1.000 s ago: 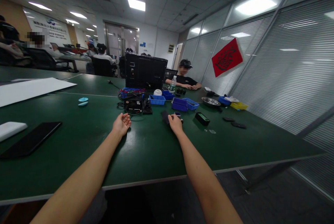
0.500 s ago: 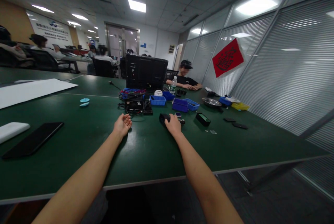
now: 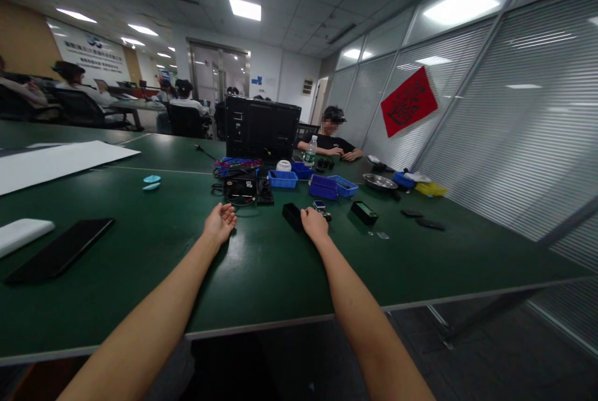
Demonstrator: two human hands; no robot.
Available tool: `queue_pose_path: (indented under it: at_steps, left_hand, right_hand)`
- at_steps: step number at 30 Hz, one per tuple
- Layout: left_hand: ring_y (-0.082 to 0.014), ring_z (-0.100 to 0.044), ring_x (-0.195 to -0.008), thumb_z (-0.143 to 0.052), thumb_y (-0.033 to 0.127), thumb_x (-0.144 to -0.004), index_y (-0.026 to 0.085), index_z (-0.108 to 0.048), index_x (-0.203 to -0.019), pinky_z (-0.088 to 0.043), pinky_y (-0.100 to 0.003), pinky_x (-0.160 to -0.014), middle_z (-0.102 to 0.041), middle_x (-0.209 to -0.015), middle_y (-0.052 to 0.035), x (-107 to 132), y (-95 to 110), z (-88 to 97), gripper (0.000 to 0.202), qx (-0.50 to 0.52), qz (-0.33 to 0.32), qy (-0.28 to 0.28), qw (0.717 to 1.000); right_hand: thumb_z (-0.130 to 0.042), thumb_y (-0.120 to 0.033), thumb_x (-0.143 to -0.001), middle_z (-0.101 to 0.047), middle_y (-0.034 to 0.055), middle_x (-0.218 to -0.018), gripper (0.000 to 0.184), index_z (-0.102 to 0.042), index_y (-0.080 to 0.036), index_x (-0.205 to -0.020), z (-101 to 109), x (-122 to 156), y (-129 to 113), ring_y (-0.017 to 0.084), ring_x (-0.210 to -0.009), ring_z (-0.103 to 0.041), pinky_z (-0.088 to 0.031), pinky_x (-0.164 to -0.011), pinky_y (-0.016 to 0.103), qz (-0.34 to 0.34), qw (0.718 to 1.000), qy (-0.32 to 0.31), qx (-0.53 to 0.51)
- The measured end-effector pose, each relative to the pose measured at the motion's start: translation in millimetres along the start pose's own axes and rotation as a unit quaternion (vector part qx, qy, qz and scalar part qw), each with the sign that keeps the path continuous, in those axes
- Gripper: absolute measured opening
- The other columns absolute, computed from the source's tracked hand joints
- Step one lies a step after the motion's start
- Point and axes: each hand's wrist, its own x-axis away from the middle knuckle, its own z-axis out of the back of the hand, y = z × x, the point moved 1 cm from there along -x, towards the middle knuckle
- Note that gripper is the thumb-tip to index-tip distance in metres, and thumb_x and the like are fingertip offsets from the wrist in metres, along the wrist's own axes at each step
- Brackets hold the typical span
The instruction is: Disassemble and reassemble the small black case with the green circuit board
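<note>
My left hand (image 3: 219, 224) rests palm up on the green table, its fingers loosely curled and apart with nothing in them. Just to its upper right lie a small black device and cables (image 3: 240, 188). My right hand (image 3: 314, 224) is closed in a curl at the right side of an oblong black box (image 3: 292, 217). Its fingertips are hidden, so whether it grips anything does not show. Behind that hand a small watch-like item with a light screen (image 3: 319, 205) is partly covered. Farther right stands another black box with a greenish top (image 3: 364, 212).
Blue trays (image 3: 283, 180), a baseball (image 3: 283, 166), a water bottle (image 3: 311, 150) and a monitor (image 3: 262, 130) stand farther back. A metal bowl (image 3: 380, 182) is at the right. A black slab (image 3: 60, 250) lies left. Across the table sits a person (image 3: 329, 139).
My right hand has shifted slightly right and off the top of the black box, which now shows more of its length and lies at a different angle. My left hand stays put.
</note>
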Motion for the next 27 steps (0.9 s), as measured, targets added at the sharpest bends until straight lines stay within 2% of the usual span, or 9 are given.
queue_pose_path:
  at_steps: [4, 6, 12, 17, 20, 23, 27]
  left_hand:
    - [-0.0073, -0.049, -0.05, -0.04, 0.028, -0.083, 0.014, -0.055, -0.071, -0.042, -0.022, -0.053, -0.054, -0.064, -0.0008, 1.1, 0.0, -0.6, 0.023, -0.002, 0.001, 0.0, 1.0]
    - [-0.0072, -0.049, -0.05, -0.041, 0.028, -0.083, 0.014, -0.055, -0.071, -0.042, -0.022, -0.053, -0.053, -0.064, -0.0008, 1.6, -0.1, -0.8, 0.023, -0.004, 0.0, 0.001, 1.0]
    - [-0.0072, -0.049, -0.051, -0.041, 0.028, -0.083, 0.014, -0.056, -0.071, -0.042, -0.021, -0.053, -0.054, -0.063, -0.001, 1.1, -0.4, -0.2, 0.023, -0.008, 0.0, 0.003, 1.0]
    - [-0.0074, -0.049, -0.05, -0.041, 0.028, -0.083, 0.014, -0.056, -0.071, -0.042, -0.022, -0.053, -0.054, -0.063, -0.0009, 0.6, -0.5, -0.2, 0.024, -0.009, -0.001, 0.001, 1.0]
    - [-0.0074, -0.049, -0.05, -0.04, 0.027, -0.083, 0.014, -0.056, -0.07, -0.042, -0.022, -0.053, -0.054, -0.062, -0.0008, 1.3, -0.6, -0.7, 0.024, -0.008, 0.0, 0.002, 1.0]
    - [-0.0074, -0.049, -0.05, -0.04, 0.027, -0.083, 0.014, -0.055, -0.069, -0.042, -0.022, -0.053, -0.054, -0.062, -0.0008, 2.4, -0.7, -1.3, 0.024, -0.009, -0.001, 0.004, 1.0]
    - [-0.0073, -0.049, -0.05, -0.04, 0.027, -0.083, 0.014, -0.055, -0.069, -0.042, -0.022, -0.054, -0.054, -0.062, -0.0007, 3.3, -0.7, -1.5, 0.024, -0.009, -0.003, 0.001, 1.0]
  right_hand:
    - [-0.028, -0.042, -0.087, -0.059, 0.0096, -0.1, 0.039, -0.06, -0.021, -0.099, 15.8, -7.7, 20.8, 0.021, -0.089, -0.056, -0.041, -0.073, 0.031, -0.037, 0.994, 0.107, -0.011]
    - [-0.034, -0.042, -0.085, -0.056, 0.0115, -0.105, 0.038, -0.059, -0.019, -0.102, 20.8, -12.4, 33.6, 0.023, -0.095, -0.054, -0.042, -0.074, 0.031, -0.063, 0.99, 0.124, -0.004]
    - [-0.046, -0.057, -0.074, -0.052, 0.0205, -0.109, 0.058, -0.058, -0.01, -0.106, 15.8, -21.6, 51.4, 0.031, -0.103, -0.049, -0.043, -0.077, 0.038, -0.108, 0.993, 0.037, 0.015]
    - [-0.05, -0.047, -0.074, -0.054, 0.019, -0.106, 0.047, -0.059, -0.011, -0.103, 10.3, -24.7, 52.8, 0.029, -0.096, -0.054, -0.044, -0.072, 0.036, -0.116, 0.993, -0.007, 0.011]
    - [-0.049, -0.041, -0.075, -0.054, 0.0175, -0.103, 0.04, -0.059, -0.012, -0.101, 8.4, -22.8, 51.4, 0.027, -0.095, -0.054, -0.044, -0.071, 0.034, -0.101, 0.995, 0.012, 0.025]
    - [-0.052, -0.038, -0.075, -0.052, 0.0155, -0.105, 0.037, -0.057, -0.014, -0.104, 6.6, -18.1, 46.4, 0.027, -0.098, -0.05, -0.043, -0.073, 0.032, -0.054, 0.995, 0.068, 0.056]
    - [-0.057, -0.045, -0.072, -0.05, 0.0133, -0.105, 0.045, -0.054, -0.017, -0.108, 6.1, -13.9, 40.2, 0.026, -0.1, -0.046, -0.04, -0.076, 0.033, -0.004, 0.994, 0.086, 0.065]
